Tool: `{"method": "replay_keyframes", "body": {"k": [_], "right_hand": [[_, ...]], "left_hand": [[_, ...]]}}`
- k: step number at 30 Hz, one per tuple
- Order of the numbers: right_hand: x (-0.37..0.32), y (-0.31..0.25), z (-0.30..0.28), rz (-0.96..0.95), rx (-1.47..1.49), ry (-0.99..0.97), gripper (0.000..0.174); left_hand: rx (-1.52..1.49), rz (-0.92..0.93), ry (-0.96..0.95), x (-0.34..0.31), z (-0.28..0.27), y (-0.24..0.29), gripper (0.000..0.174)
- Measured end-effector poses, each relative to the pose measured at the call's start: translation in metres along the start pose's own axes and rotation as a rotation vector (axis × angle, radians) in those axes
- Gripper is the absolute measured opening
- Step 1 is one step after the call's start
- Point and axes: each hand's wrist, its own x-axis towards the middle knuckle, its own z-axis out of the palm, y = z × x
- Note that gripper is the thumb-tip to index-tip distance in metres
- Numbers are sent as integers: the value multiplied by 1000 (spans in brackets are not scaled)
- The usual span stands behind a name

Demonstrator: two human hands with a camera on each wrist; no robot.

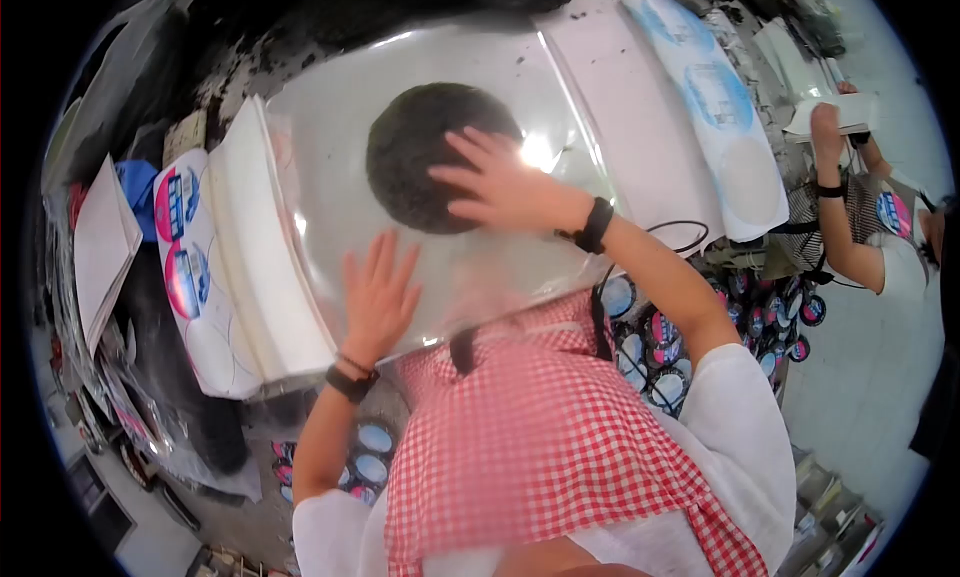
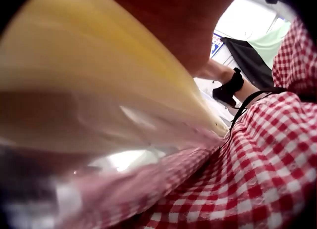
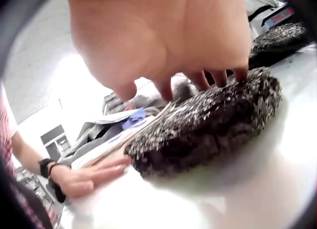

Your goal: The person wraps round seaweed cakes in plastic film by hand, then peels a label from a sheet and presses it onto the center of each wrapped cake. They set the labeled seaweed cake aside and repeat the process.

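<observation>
A dark round cake of pressed flakes (image 1: 408,159) lies flat on a glossy clear plastic sheet (image 1: 325,127) in front of the person. Over the cake's right part is the right hand (image 1: 520,187), fingers spread and nearly straight. In the right wrist view its fingertips (image 3: 166,90) are right at the cake's rough top. The left hand (image 1: 380,302) is laid out with straight fingers on the sheet's near left part, apart from the cake and holding nothing. From the left wrist, mostly blurred shiny plastic (image 2: 99,85) and a red checked apron (image 2: 247,160) show.
White paper stacks (image 1: 275,257) and printed wrappers (image 1: 185,237) flank the sheet on the left. A printed strip (image 1: 715,97) lies to the right. Several round wrapped packs (image 1: 670,342) are below the table. Another dark cake (image 3: 282,38) stands near a digital scale (image 3: 280,16). Another person (image 1: 850,207) works at right.
</observation>
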Motion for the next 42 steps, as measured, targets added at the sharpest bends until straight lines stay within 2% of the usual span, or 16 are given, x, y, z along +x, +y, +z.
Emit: {"method": "replay_keyframes", "body": {"k": [2, 4, 6, 9, 14, 18, 19, 21, 23, 27, 29, 32, 35, 36, 39, 42], "right_hand": [[44, 44, -26, 101, 0, 96, 50], [85, 104, -31, 181, -344, 333, 52], [122, 163, -14, 274, -602, 406, 60], [156, 204, 4, 427, -671, 386, 60], [166, 246, -9, 337, -902, 549, 36], [162, 308, -28, 318, -829, 335, 47], [157, 305, -36, 375, -760, 179, 53], [146, 277, -49, 449, -787, 180, 59], [125, 227, -65, 220, -705, 323, 58], [43, 46, -54, -170, -29, -77, 55], [6, 2, -19, -114, -61, -166, 57], [2, -10, 11, 35, -167, -148, 59], [0, -5, 13, 25, -130, -137, 59], [0, -6, 15, 26, -143, -131, 60], [2, -10, 17, 22, -166, -116, 59], [2, -14, 13, -9, -183, -92, 58]], "left_hand": [[-3, -20, -31, 1, -1, 2, 54], [14, -49, -63, 1, -3, 3, 54], [1, -45, -72, 0, -3, 3, 54], [-13, -54, -78, 1, -3, 2, 55], [-57, -52, -102, 1, -1, 0, 55], [-50, -18, -65, 0, 3, -4, 55], [-37, -23, -76, 0, 3, -4, 56], [-41, -47, -100, -2, 0, 1, 56], [-68, -87, -134, 1, -3, 2, 57], [-44, -62, -54, 0, 0, 2, 56], [-17, -54, -24, 2, -2, 5, 56], [-63, -38, 56, 7, -1, 6, 48], [-515, 234, 89, -18, -6, -31, 29], [-525, 156, 45, -25, -20, -25, 17], [-355, 70, 89, -36, 7, -30, 19], [-679, -2, 42, -32, 5, -44, 9]]}}
